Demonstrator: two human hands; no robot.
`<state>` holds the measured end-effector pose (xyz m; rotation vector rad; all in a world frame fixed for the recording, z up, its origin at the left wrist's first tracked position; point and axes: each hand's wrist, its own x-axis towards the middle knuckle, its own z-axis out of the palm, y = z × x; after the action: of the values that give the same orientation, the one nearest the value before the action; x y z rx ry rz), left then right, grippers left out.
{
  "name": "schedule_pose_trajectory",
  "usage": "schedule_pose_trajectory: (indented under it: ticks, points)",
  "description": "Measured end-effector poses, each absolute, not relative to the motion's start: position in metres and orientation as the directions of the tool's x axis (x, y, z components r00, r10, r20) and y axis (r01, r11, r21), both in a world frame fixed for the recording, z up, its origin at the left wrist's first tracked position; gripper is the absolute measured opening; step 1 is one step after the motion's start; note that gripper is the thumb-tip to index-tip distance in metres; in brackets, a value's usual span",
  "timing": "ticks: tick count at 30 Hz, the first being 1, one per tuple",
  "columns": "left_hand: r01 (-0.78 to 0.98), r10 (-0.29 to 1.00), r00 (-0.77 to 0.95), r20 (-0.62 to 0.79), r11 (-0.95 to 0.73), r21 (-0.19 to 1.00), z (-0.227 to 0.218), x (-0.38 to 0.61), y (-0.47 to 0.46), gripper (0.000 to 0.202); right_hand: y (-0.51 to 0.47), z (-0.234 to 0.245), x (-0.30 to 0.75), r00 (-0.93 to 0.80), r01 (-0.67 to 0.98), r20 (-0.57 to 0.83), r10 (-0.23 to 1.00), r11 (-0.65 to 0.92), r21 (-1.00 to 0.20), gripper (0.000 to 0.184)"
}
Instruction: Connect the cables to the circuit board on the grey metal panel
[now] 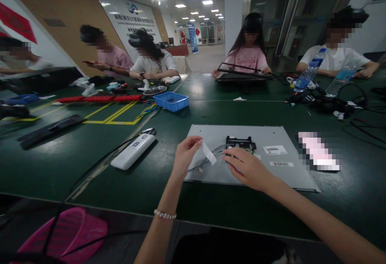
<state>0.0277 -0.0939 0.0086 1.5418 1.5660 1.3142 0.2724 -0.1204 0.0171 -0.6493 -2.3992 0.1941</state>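
A grey metal panel (pixel 271 163) lies flat on the green table in front of me, with a small black circuit board (pixel 239 142) and thin wires (pixel 208 160) on its near left part. My left hand (pixel 184 157) pinches a strip of white tape (pixel 208 153) that is lifted above the wires. My right hand (pixel 247 168) rests on the panel just below the circuit board, fingers curled down onto the surface; what its fingertips press is hidden.
A white power bank (pixel 133 151) with a black cable lies left of the panel. A blue tray (pixel 171 101) and red strip (pixel 99 99) sit further back. Several people work across the table, with water bottles (pixel 309 75) and cables (pixel 328 105) at right. A pink basket (pixel 69 232) stands below.
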Motion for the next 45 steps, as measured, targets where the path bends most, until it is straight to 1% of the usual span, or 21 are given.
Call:
schedule_pose_trajectory:
  ticks: [1, 3, 5, 7, 9, 13, 16, 19, 22, 25, 29, 32, 34, 37, 39, 40, 42, 45]
  points:
    - [0.408, 0.957, -0.175, 0.230, -0.142, 0.902, 0.006, 0.028, -0.093, 0.026, -0.121, 0.017, 0.266, -0.698, 0.388, 0.537, 0.473, 0.881, -0.272, 0.035]
    - [0.492, 0.957, -0.145, 0.253, -0.152, 0.857, -0.001, 0.029, -0.094, 0.023, -0.123, 0.014, 0.255, -0.720, 0.382, 0.525, 0.454, 0.891, -0.246, 0.035]
    - [0.622, 0.951, -0.076, 0.300, -0.190, 0.760, -0.006, 0.031, -0.095, 0.018, -0.125, 0.008, 0.245, -0.723, 0.397, 0.511, 0.465, 0.885, -0.243, 0.037]
    - [0.729, 0.944, -0.004, 0.331, -0.224, 0.647, -0.010, 0.033, -0.097, 0.015, -0.128, 0.002, 0.238, -0.713, 0.417, 0.502, 0.490, 0.872, -0.257, 0.039]
    - [0.791, 0.942, 0.026, 0.334, -0.224, 0.570, -0.012, 0.035, -0.099, 0.015, -0.131, -0.003, 0.236, -0.703, 0.427, 0.492, 0.513, 0.858, -0.284, 0.037]
    - [0.850, 0.943, 0.009, 0.334, -0.183, 0.494, -0.011, 0.035, -0.100, 0.015, -0.136, -0.009, 0.236, -0.671, 0.416, 0.500, 0.548, 0.836, -0.359, 0.028]
    - [0.861, 0.939, 0.014, 0.343, -0.186, 0.473, -0.011, 0.034, -0.099, 0.015, -0.138, -0.010, 0.236, -0.659, 0.402, 0.506, 0.556, 0.829, -0.388, 0.031]
    - [0.857, 0.937, 0.016, 0.349, -0.193, 0.478, -0.012, 0.034, -0.098, 0.015, -0.140, -0.010, 0.235, -0.666, 0.407, 0.494, 0.560, 0.827, -0.388, 0.039]
    - [0.850, 0.938, 0.000, 0.347, -0.183, 0.493, -0.013, 0.033, -0.097, 0.016, -0.140, -0.012, 0.234, -0.711, 0.406, 0.448, 0.543, 0.836, -0.369, 0.048]
    - [0.838, 0.939, 0.021, 0.345, -0.204, 0.505, -0.012, 0.035, -0.097, 0.018, -0.140, -0.016, 0.235, -0.753, 0.410, 0.386, 0.534, 0.838, -0.360, 0.050]
    - [0.826, 0.900, 0.044, 0.433, -0.276, 0.492, -0.004, 0.040, -0.101, 0.028, -0.138, -0.020, 0.234, -0.762, 0.430, 0.342, 0.550, 0.824, -0.369, 0.049]
    - [0.832, 0.873, 0.057, 0.485, -0.310, 0.461, 0.004, 0.044, -0.106, 0.022, -0.139, -0.020, 0.233, -0.759, 0.451, 0.328, 0.563, 0.817, -0.359, 0.050]
    - [0.836, 0.878, 0.136, 0.459, -0.350, 0.422, 0.007, 0.045, -0.109, 0.016, -0.140, -0.020, 0.231, -0.753, 0.463, 0.329, 0.569, 0.815, -0.349, 0.050]
    - [0.852, 0.901, 0.286, 0.327, -0.396, 0.344, 0.006, 0.045, -0.109, 0.012, -0.141, -0.023, 0.229, -0.742, 0.477, 0.342, 0.577, 0.812, -0.335, 0.052]
    - [0.874, 0.915, 0.314, 0.252, -0.383, 0.301, 0.003, 0.045, -0.108, 0.010, -0.141, -0.025, 0.229, -0.737, 0.479, 0.350, 0.578, 0.812, -0.333, 0.052]
    - [0.882, 0.921, 0.310, 0.236, -0.371, 0.290, 0.002, 0.044, -0.107, 0.010, -0.141, -0.026, 0.229, -0.736, 0.477, 0.354, 0.577, 0.813, -0.333, 0.052]
    - [0.884, 0.925, 0.300, 0.234, -0.361, 0.298, 0.000, 0.043, -0.106, 0.012, -0.141, -0.027, 0.229, -0.735, 0.475, 0.362, 0.574, 0.816, -0.329, 0.052]
    - [0.855, 0.926, 0.296, 0.236, -0.367, 0.367, 0.000, 0.041, -0.106, 0.013, -0.142, -0.026, 0.229, -0.740, 0.475, 0.362, 0.567, 0.821, -0.316, 0.051]
